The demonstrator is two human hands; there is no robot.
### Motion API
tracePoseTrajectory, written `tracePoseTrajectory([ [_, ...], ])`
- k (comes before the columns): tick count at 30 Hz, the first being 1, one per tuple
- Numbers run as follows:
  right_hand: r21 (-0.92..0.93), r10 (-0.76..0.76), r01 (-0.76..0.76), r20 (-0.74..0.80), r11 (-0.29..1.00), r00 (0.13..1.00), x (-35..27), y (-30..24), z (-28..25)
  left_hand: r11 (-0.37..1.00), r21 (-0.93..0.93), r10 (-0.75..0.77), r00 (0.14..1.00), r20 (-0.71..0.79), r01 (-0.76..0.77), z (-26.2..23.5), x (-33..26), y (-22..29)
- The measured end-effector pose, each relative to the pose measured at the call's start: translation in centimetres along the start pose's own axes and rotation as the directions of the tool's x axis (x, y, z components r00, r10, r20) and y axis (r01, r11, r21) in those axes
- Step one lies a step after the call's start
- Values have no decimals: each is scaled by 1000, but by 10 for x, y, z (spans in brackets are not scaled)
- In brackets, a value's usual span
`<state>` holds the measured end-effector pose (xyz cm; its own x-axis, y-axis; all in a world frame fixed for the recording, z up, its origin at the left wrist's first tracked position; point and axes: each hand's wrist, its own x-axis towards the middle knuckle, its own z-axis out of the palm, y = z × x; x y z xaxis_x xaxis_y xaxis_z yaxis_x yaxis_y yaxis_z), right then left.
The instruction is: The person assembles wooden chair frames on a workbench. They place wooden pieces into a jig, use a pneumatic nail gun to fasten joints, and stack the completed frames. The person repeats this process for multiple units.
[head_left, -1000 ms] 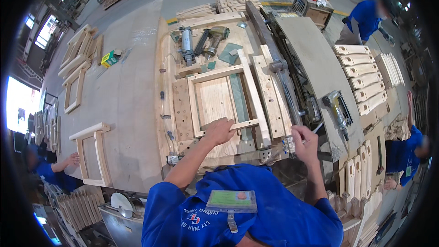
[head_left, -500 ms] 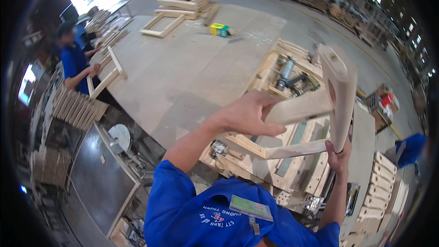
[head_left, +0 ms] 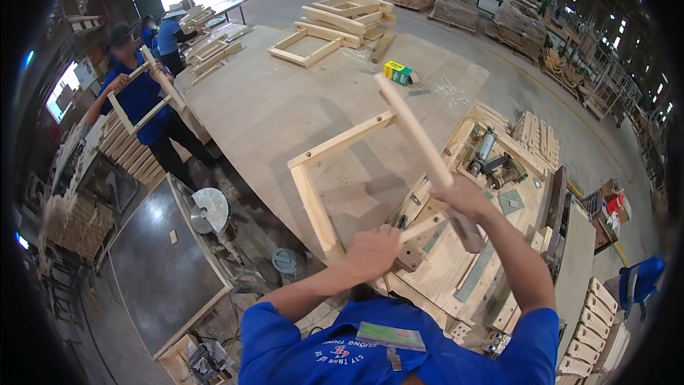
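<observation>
A pale wooden frame (head_left: 349, 139) is tilted above the table, with a thick rounded rail on its right side and thinner bars on its other sides. My right hand (head_left: 463, 199) is closed round the lower part of the thick rail. My left hand (head_left: 374, 251) is closed on the near bar, and its fingers hide part of the wood. Under and beyond my right hand lies a wooden clamping jig (head_left: 463, 249) with a metal air cylinder (head_left: 484, 146) fixed on it.
Several finished frames (head_left: 313, 43) lie at the table's far side, near a yellow-green box (head_left: 399, 73). At left, a co-worker (head_left: 132, 93) holds another frame. A round saw blade (head_left: 210, 210) stands beside a dark-topped table (head_left: 153, 264). Slotted wooden parts (head_left: 591, 314) are stacked at right.
The frame has swung left from over the jig and turned, now over the bare tabletop. My left hand has closed on its near bar; my right hand has moved up and left along with it.
</observation>
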<state>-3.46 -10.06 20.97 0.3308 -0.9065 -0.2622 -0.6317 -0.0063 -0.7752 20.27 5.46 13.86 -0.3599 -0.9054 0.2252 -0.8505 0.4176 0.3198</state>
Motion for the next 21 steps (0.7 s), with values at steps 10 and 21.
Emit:
tracePoseTrajectory([
  [10, 26, -106, 103, 170, 994, 980, 81, -13, 85, 957, 158, -254, 966, 39, 245, -21, -21, -98],
  [21, 353, 59, 16, -201, 935, 978, -115, 74, 27, 575, 416, -612, 708, -352, 704, -102, 7, -328],
])
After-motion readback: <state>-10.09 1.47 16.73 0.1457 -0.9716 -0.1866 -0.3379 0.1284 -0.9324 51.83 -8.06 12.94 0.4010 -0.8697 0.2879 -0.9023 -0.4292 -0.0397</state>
